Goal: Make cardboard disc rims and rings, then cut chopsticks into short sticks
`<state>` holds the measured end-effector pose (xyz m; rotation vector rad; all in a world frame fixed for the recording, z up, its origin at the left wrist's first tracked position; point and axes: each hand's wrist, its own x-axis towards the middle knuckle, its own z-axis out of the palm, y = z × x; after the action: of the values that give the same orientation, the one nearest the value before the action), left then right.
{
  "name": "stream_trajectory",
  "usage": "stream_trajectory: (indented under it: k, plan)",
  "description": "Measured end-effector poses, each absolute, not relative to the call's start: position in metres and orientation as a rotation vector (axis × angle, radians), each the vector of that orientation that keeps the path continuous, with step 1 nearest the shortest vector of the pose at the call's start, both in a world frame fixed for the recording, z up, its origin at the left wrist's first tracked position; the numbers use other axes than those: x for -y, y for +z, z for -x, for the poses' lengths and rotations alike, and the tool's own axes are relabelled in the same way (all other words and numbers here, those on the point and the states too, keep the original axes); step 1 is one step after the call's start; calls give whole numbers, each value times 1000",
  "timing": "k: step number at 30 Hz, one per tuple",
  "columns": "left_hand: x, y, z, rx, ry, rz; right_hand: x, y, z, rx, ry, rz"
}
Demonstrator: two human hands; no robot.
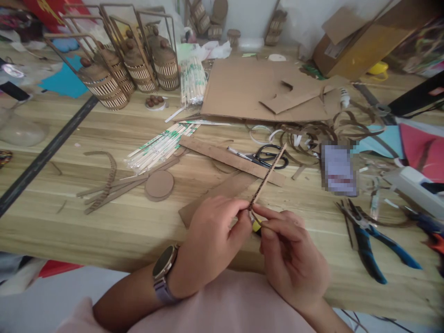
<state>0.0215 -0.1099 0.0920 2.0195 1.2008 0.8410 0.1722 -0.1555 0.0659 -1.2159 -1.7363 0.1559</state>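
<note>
My left hand, with a watch on its wrist, pinches the lower end of a narrow corrugated cardboard strip. The strip slants up and to the right, its fluted edge showing. My right hand is closed beside it, thumb and fingers gripping a thin strand of the same strip that bends off at the lower end. Under the fingertips a small yellow and black object is mostly hidden. Beyond the hands lie a flat cardboard strip and black-handled scissors, partly covered by the strips.
A cardboard disc, curled strips and packed sticks lie to the left. Lantern-like cardboard models stand at the back left. A large cardboard sheet lies at the back. Blue-handled pliers rest at right.
</note>
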Motion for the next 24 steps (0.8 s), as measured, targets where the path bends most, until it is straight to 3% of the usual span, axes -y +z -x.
stream_trajectory:
  k: [24]
  plan:
    - [106,91,-24,-1207,710,-1958,164,62,-171,1748,273,1384]
